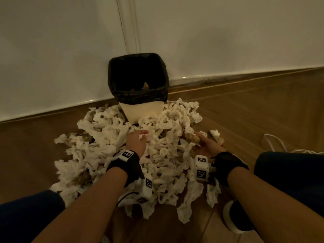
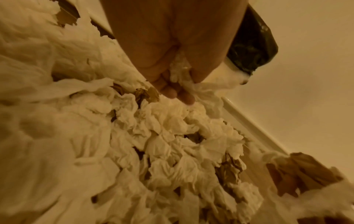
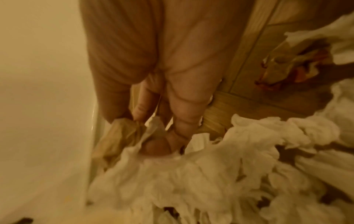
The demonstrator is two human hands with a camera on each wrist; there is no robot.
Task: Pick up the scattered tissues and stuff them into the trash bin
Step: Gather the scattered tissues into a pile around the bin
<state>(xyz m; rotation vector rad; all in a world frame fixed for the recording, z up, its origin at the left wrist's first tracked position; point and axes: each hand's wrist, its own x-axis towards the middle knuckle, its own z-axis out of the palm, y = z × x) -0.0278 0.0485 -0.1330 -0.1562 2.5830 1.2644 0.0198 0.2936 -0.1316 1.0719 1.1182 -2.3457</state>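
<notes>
A big heap of crumpled white tissues (image 1: pixel 164 155), with some brown pieces mixed in, covers the wooden floor before the trash bin (image 1: pixel 142 112). The bin is cream with a black bag (image 1: pixel 136 76) and stands against the wall; little shows inside. My left hand (image 1: pixel 142 136) sits mid-heap just in front of the bin. In the left wrist view the left hand (image 2: pixel 182 84) has its fingers curled round a wad of white tissue (image 2: pixel 179 72). My right hand (image 1: pixel 198 139) lies at the heap's right side. There the right hand (image 3: pixel 151 133) pinches a brown crumpled piece (image 3: pixel 118 131) and white tissue.
A white wall and baseboard (image 1: pixel 228 76) run behind the bin. A white cable (image 1: pixel 273 142) lies on the floor at the right. My knees in dark trousers (image 1: pixel 289 172) flank the heap, and a black-and-white shoe (image 1: pixel 235 218) stands at the lower right.
</notes>
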